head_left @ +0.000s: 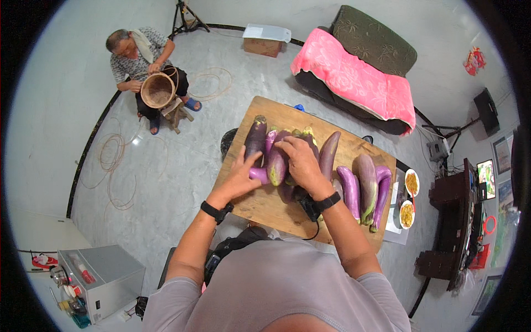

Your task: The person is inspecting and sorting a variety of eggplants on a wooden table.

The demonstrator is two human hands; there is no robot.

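Observation:
Several purple eggplants lie in a row on a wooden table. My left hand (239, 178) has its fingers spread beside a dark eggplant (255, 135), its fingertips close to a brighter purple one (259, 174). My right hand (302, 166) curls over the upper side of a thick eggplant (277, 160) with a greenish end. Part of that eggplant and those behind it are hidden by my right hand. To the right of my right hand lie a long dark eggplant (329, 152), a glossy purple one (349, 191) and a paler one (366, 182).
The wooden table (249, 213) stands before me. Two bowls of yellowish food (412, 182) are beyond its right edge. At the far left a seated person (138, 61) handles a woven basket (158, 90), with loose cane coils (113, 152) on the floor. A pink-covered sofa (359, 77) stands behind.

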